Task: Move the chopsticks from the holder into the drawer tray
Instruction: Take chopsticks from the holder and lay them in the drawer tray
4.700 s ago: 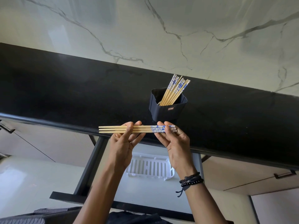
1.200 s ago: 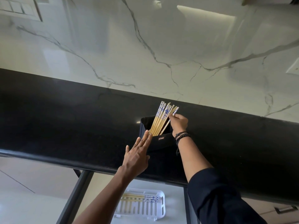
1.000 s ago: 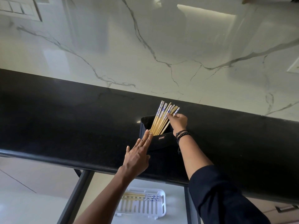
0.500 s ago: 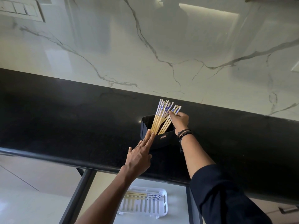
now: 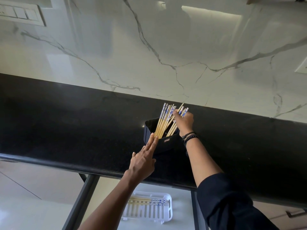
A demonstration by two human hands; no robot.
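Black counter [image 5: 83,130], chopsticks [image 5: 163,120] between right fingers [image 5: 177,114] (left hand [image 5: 142,161] touching holder [image 5: 167,144])

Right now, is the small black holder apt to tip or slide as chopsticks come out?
Probably light: the small black rectangular holder looks thin-walled, and the left hand lays straight fingers against it, seemingly steadying. The tall blue-patterned wooden chopsticks lean sideways, so it may tip. The glossy black countertop likely lets it slide.
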